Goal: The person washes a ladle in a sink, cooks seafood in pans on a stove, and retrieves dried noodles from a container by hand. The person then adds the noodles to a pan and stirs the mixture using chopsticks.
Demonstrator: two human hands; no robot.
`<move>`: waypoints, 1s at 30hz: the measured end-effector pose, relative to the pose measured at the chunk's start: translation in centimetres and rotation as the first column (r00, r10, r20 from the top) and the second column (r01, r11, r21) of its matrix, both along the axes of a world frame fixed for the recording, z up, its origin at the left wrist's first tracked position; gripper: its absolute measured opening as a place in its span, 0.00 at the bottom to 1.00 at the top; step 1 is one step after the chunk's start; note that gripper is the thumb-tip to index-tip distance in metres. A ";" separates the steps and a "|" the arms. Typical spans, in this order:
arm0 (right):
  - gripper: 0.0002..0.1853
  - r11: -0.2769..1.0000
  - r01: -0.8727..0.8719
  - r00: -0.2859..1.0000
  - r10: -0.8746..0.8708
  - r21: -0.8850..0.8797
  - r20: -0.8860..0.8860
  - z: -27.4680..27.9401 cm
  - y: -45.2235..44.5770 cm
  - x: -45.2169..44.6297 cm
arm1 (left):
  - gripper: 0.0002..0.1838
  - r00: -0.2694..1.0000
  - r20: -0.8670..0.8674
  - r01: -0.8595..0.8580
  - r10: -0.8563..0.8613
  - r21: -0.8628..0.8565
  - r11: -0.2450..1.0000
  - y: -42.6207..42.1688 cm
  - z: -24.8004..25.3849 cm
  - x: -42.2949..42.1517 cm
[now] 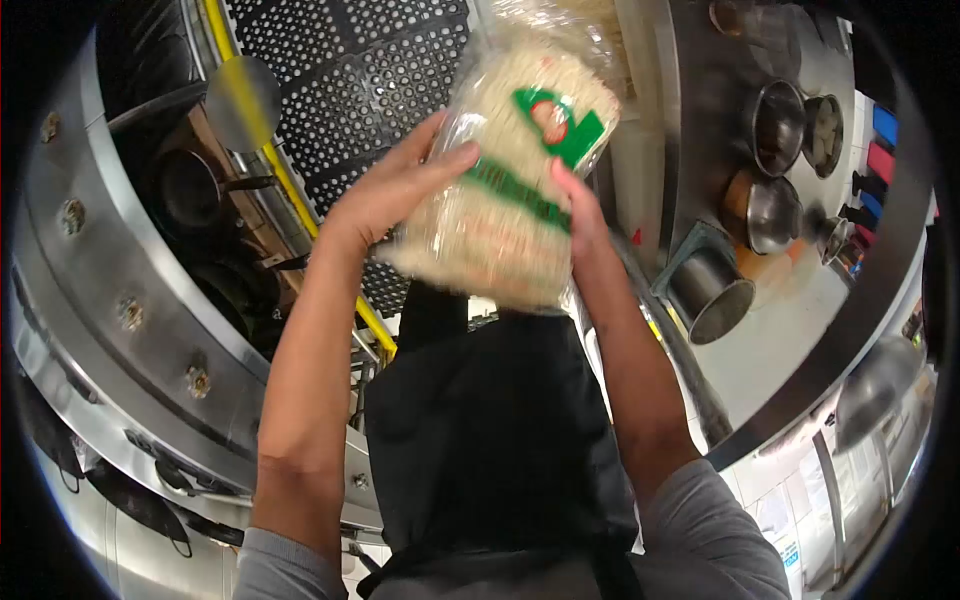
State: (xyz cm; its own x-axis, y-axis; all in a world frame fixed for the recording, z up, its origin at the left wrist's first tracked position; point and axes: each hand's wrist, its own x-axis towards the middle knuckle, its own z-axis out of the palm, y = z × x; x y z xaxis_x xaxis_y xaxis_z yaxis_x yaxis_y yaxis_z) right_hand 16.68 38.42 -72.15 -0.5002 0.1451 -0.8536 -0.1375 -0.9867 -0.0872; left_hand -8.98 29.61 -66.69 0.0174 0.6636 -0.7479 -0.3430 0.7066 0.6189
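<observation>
Between my two hands is a clear plastic bag of pale dried noodles (500, 235), printed with green and red marks. It is held up in front of me, over the floor mat and above my black apron. My left hand (400, 185) grips the bag's left side, with the thumb lying across its front. On the right edge, my right hand (582, 210) is closed with the thumb on the front; its other fingers are hidden behind the bag. Motion slightly blurs the bag's print.
To the left runs a steel stove front with knobs (130, 313), a yellow pipe (290, 190) and a dark pan (190, 188). A black perforated mat (350, 60) covers the floor. Several metal pots, among them a tall one (712, 300), stand on the steel counter (700, 120) at right.
</observation>
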 end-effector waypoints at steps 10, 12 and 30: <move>0.26 0.948 0.247 0.943 -0.282 0.200 0.176 -4.6 6.2 -4.9 | 0.39 0.984 -0.080 0.162 -0.159 0.031 0.986 10.0 -2.7 -3.5; 0.27 0.930 0.302 0.929 -0.336 0.212 0.154 -5.7 6.2 -6.1 | 0.35 0.991 -0.103 0.093 -0.090 0.024 0.995 10.6 -5.0 -4.2; 0.38 0.937 0.196 0.937 -0.266 0.291 0.226 -2.7 4.5 -6.5 | 0.23 0.957 -0.264 -0.041 0.121 0.288 0.957 18.3 -11.5 0.9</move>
State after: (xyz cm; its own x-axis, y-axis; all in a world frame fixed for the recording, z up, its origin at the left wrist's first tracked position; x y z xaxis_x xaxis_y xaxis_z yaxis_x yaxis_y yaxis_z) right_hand 10.15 42.90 -74.90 -0.1939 0.4639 -0.8644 -0.2966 -0.8676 -0.3991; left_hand -8.04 47.96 -78.15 -0.2257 0.8347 -0.5023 -0.1793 0.4712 0.8636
